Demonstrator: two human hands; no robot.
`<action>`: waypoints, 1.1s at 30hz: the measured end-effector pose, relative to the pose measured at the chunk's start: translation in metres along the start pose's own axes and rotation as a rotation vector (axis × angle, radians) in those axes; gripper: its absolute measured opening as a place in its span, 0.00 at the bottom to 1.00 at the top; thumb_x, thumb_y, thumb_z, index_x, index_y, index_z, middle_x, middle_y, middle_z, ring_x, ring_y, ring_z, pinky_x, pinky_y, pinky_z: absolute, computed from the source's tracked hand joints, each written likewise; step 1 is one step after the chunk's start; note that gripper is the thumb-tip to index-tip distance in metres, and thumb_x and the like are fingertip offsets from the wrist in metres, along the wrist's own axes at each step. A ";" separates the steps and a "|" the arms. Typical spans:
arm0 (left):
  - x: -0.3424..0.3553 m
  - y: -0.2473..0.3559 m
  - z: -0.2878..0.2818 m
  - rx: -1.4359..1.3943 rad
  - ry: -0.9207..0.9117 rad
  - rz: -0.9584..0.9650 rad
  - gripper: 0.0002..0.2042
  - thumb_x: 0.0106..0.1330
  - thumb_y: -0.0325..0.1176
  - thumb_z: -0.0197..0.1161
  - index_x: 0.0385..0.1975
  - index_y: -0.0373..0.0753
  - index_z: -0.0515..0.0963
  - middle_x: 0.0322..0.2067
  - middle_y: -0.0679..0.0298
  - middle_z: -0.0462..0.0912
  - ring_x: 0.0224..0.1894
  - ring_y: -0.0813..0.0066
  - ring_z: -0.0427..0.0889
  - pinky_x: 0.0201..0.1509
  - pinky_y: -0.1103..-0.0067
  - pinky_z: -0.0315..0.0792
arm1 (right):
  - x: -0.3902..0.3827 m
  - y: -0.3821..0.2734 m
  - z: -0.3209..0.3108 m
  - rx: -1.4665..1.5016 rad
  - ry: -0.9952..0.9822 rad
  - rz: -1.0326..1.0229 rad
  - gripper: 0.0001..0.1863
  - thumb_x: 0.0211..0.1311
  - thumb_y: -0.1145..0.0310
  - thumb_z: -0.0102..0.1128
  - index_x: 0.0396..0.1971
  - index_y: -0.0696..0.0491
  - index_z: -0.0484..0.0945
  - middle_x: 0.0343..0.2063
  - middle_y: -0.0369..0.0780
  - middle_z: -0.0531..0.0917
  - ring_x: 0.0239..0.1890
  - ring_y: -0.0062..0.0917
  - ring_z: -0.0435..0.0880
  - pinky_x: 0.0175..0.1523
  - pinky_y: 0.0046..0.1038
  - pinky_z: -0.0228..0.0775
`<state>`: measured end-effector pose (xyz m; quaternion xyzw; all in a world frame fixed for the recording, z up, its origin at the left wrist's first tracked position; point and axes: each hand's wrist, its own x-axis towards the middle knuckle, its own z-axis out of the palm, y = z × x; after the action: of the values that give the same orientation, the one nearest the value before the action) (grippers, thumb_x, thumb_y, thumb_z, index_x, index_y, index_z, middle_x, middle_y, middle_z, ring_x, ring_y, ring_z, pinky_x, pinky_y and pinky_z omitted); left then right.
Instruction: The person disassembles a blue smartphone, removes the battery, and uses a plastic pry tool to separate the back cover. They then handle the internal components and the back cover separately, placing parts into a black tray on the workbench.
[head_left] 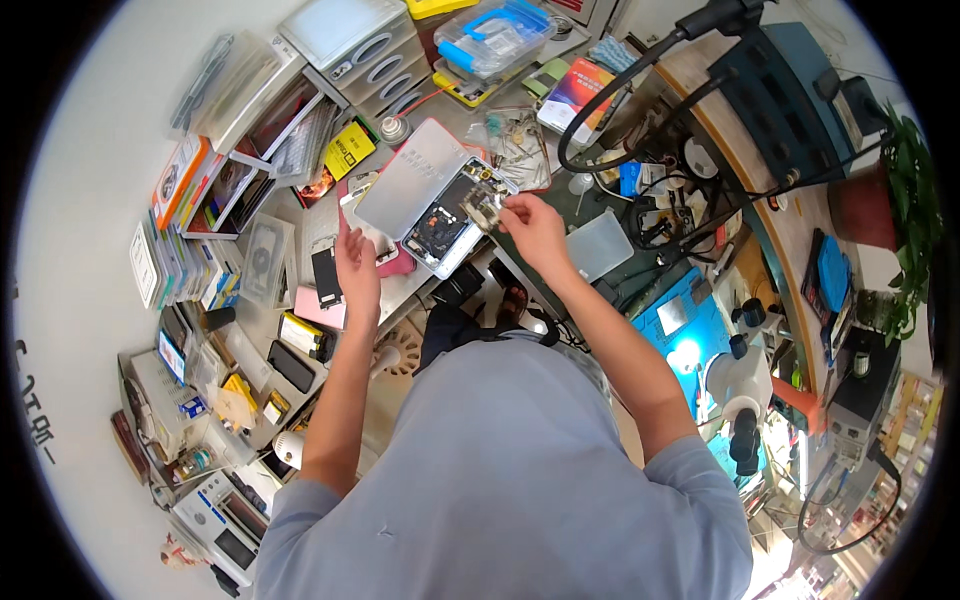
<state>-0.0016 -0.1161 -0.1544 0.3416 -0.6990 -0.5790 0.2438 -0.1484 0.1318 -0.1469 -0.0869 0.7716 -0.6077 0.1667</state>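
Observation:
An opened phone-like device (pixel 433 232) with bared dark inner parts lies tilted near the bench edge in front of me. Beside its left edge is a flat silver-grey plate (pixel 405 183) with a red rim. My right hand (pixel 535 235) pinches a metallic circuit board (pixel 483 205) over the right part of the device. My left hand (pixel 358 268) is left of the device, fingers apart and holding nothing that I can see. Close to it are a black flat rectangular part (pixel 326 278) and a pink phone-shaped piece (pixel 318 306).
Drawers (pixel 375 70) and a blue-lidded clear box (pixel 495 40) stand at the back. A tray of small tools (pixel 520 143) lies beyond the device. To the right are a translucent tray (pixel 598 246), a blue mat (pixel 680 325) and a microscope (pixel 740 385). A black cable (pixel 590 110) arches overhead.

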 end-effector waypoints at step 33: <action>-0.042 0.037 0.041 0.786 -0.426 0.499 0.47 0.40 0.43 0.77 0.66 0.45 0.62 0.58 0.46 0.60 0.58 0.44 0.63 0.61 0.58 0.61 | -0.007 0.019 0.036 0.256 0.035 0.333 0.24 0.66 0.57 0.60 0.47 0.64 0.68 0.35 0.42 0.81 0.31 0.22 0.83 0.31 0.23 0.77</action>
<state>-0.0115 -0.0543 -0.1243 0.1048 -0.9583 -0.2535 0.0798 -0.1269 0.1060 -0.1721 0.0742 0.6946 -0.6663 0.2610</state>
